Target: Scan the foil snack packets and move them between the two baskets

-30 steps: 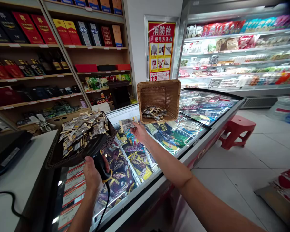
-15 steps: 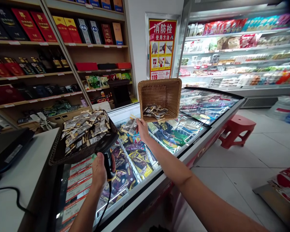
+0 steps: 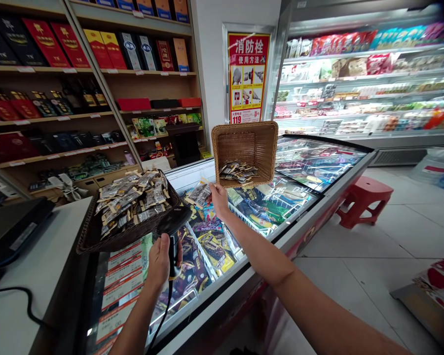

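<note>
My left hand is wrapped round the handle of a black barcode scanner, whose cord hangs down below. Pinched in my right hand is a small clear-and-tan snack packet, held over the freezer. Left of the scanner, a dark brown wicker basket is heaped with similar small packets. Just beyond my right hand a light brown wicker basket stands tilted with its opening toward me, a smaller pile of packets at its bottom.
A chest freezer of packaged ice creams runs under both baskets. At left is a white counter with a black device. A red stool stands on the floor at right. Shelves of boxes and a refrigerated display line the back.
My left hand has moved a little to the right with the barcode scanner, nearer the packet. My right hand stays almost in place with the snack packet.
</note>
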Motion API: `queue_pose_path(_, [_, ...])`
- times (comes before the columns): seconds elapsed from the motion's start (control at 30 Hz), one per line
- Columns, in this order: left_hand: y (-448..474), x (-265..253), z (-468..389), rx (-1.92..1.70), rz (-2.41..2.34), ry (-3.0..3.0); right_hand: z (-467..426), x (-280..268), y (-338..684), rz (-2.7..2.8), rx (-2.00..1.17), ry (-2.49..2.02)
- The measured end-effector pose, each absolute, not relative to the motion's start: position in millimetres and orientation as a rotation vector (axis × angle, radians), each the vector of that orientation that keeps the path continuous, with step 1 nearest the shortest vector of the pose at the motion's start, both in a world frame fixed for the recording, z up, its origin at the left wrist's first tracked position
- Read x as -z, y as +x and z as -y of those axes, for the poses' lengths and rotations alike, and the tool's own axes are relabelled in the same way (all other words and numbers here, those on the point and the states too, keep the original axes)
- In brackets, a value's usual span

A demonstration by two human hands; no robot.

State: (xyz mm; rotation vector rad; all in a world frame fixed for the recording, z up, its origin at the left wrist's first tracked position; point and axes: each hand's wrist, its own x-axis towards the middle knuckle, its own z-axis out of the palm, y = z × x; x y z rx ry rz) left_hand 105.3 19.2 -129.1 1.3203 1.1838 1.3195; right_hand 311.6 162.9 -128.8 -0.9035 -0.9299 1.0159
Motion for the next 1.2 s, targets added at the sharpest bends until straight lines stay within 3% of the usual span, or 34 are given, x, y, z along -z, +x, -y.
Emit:
queue_pose_path(0.43, [101, 136, -21, -1.247, -1.218, 1.363, -168, 128, 310, 0.821, -1.036, -0.957])
queue_pose_path(0.8, [104, 129, -18, -1.368, -1.263, 1.292, -207, 147, 359, 0.225, -0.828, -1.263])
queue_pose_path(1.2, [106, 127, -17, -1.379, -1.241, 1.257, -219, 152, 369, 0.595, -0.745, -1.212])
